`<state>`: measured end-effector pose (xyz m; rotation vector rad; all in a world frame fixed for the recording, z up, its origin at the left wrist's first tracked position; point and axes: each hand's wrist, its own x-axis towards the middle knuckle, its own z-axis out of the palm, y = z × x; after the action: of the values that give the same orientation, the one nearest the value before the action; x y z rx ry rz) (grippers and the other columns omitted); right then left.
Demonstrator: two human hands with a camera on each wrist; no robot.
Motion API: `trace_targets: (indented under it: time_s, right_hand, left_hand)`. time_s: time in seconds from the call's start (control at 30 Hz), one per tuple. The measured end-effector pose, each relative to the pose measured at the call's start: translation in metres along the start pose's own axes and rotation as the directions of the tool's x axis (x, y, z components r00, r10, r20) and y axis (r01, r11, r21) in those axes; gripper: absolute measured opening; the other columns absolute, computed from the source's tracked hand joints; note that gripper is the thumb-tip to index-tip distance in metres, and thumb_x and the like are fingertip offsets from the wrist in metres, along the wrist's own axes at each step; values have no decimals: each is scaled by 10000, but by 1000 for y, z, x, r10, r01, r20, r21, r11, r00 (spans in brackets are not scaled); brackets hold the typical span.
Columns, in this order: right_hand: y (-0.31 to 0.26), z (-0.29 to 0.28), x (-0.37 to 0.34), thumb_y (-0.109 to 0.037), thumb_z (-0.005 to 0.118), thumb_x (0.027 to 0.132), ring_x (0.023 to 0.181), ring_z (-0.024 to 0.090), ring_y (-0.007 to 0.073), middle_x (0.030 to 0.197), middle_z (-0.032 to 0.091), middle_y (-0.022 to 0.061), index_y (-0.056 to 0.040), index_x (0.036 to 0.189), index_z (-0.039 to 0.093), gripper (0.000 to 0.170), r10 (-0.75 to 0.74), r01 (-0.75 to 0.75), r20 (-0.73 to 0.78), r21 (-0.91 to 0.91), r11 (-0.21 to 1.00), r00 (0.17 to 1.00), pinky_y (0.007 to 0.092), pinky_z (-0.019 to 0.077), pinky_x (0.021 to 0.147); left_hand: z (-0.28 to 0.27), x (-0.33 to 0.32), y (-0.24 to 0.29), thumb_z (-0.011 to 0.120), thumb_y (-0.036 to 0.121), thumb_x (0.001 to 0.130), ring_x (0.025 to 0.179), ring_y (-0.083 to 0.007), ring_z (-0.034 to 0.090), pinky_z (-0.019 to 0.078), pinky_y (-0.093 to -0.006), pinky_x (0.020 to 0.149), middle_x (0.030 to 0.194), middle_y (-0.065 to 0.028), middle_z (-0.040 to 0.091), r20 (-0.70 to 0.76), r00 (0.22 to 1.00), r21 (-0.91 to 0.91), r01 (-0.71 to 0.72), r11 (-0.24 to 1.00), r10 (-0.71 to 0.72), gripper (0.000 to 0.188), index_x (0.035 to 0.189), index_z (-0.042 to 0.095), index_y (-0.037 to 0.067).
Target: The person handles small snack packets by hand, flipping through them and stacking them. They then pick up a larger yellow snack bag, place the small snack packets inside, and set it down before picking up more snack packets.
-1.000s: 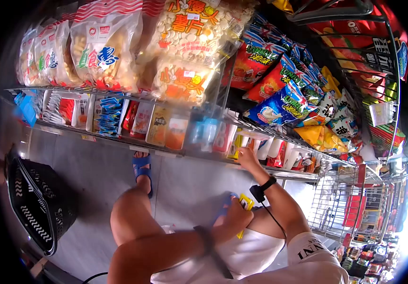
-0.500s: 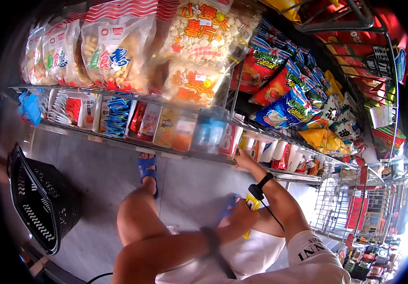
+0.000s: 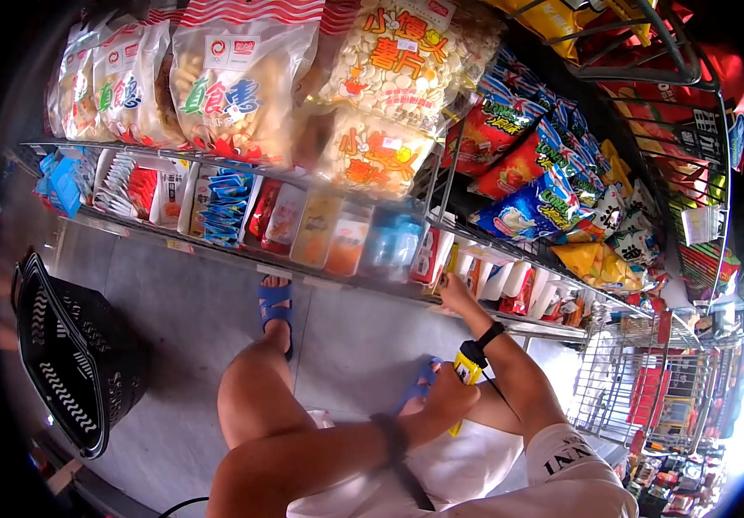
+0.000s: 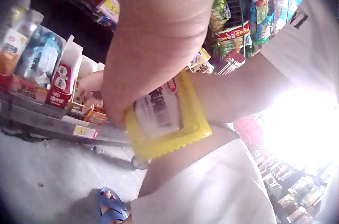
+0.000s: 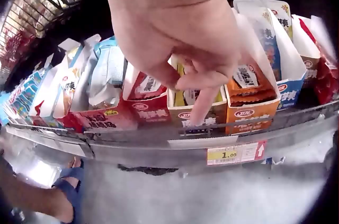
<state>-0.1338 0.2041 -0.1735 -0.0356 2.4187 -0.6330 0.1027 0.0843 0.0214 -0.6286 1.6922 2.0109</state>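
A yellow snack packet (image 4: 169, 120) with a serrated edge and dark print is gripped in my left hand (image 3: 448, 399), held above my thigh. My right hand (image 5: 183, 44) reaches down to the lower shelf, over a small open-topped box (image 5: 185, 118) with yellow packets (image 5: 186, 95) inside. One finger points down across the box's front, while the others bend over the packets. I cannot tell whether they pinch one. A red box (image 5: 145, 108) and an orange box (image 5: 249, 113) stand on either side.
A price tag (image 5: 235, 153) runs along the shelf edge. Large bags of snacks (image 3: 234, 95) and chip bags (image 3: 527, 207) fill the shelf above. On the floor at left stands a black basket (image 3: 100, 345); a wire cart (image 3: 622, 380) is at right.
The head view has shifted, so the shelf goods appear farther right. My right hand stays at the lower-shelf boxes, its fingers slightly moved. My left hand still holds the yellow packet.
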Motion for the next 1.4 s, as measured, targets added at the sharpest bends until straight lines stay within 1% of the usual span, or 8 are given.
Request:
trace_targets:
  time_s: [0.3, 0.4, 0.43, 0.57, 0.63, 0.73, 0.93, 1.4]
  right_hand:
    - [-11, -9, -20, -211, 571, 952, 593, 683, 235, 1002, 656, 155, 25, 1199, 578, 341, -105, 103, -102, -24, 994, 989, 339, 546, 481]
    - [-24, -28, -66, -325, 616, 973, 822, 679, 171, 1035, 661, 64, 8, 1169, 623, 386, -191, 207, -83, 492, 846, 978, 282, 546, 642]
    - [16, -23, -53, -408, 610, 976, 867, 667, 139, 1052, 669, 71, -4, 1171, 635, 450, -650, 666, -188, 30, 745, 736, 275, 536, 702]
    - [-81, -81, -185, -391, 544, 1006, 877, 664, 148, 1128, 650, 68, -76, 1278, 601, 420, -94, -26, 105, 792, 610, 990, 281, 553, 725]
    - [-74, -83, -202, -448, 533, 999, 852, 677, 159, 1042, 668, 46, -50, 1275, 592, 488, -243, 144, 27, 743, 654, 970, 268, 556, 695]
    - [-84, -90, -226, -472, 534, 1001, 811, 665, 129, 952, 674, 62, 5, 1110, 618, 496, -243, 235, -83, 665, 709, 966, 300, 535, 662]
    - [-73, -114, -239, -257, 608, 944, 830, 647, 441, 844, 653, 265, 13, 1049, 548, 296, -470, 528, -409, 34, 849, 782, 462, 505, 683]
    - [-77, -137, -243, -344, 644, 929, 927, 642, 423, 965, 675, 212, -21, 1143, 520, 407, -192, 346, -460, 278, 896, 867, 483, 504, 773]
  left_hand:
    - [0, 40, 11, 706, 211, 707, 972, -421, 646, 503, -458, 863, 1009, -277, 643, -164, 986, 77, 43, 996, -29, 550, 1138, 476, -43]
    - [-10, 67, 17, 752, 181, 700, 704, -259, 665, 527, -410, 596, 815, -165, 630, -128, 992, -183, -43, 982, 20, 534, 1109, 469, -14]
    - [-18, 62, 29, 704, 161, 765, 822, -211, 629, 526, -365, 670, 1022, -130, 600, -73, 992, -130, -116, 985, 107, 571, 1234, 431, -16]
    - [-12, 82, 26, 764, 178, 779, 907, -196, 644, 537, -340, 724, 1088, -146, 619, 28, 938, -334, -318, 887, 347, 613, 1245, 431, -39]
    - [-12, 75, 32, 794, 199, 779, 957, -192, 645, 540, -334, 750, 1123, -157, 623, 27, 912, -538, -331, 775, 409, 644, 1251, 430, -45]
    - [-19, 69, 44, 868, 269, 718, 839, -207, 671, 527, -380, 682, 956, -125, 674, -39, 928, 292, -344, 892, 371, 570, 1137, 579, 12]
    - [-7, 77, 70, 802, 203, 821, 1039, -166, 622, 512, -314, 879, 1166, -99, 621, 121, 924, 312, -381, 870, 361, 532, 1223, 505, 22]
    - [-21, 90, 100, 670, 196, 963, 709, -31, 539, 394, -197, 588, 891, 51, 618, 23, 924, 268, -374, 888, 382, 189, 1118, 607, 107]
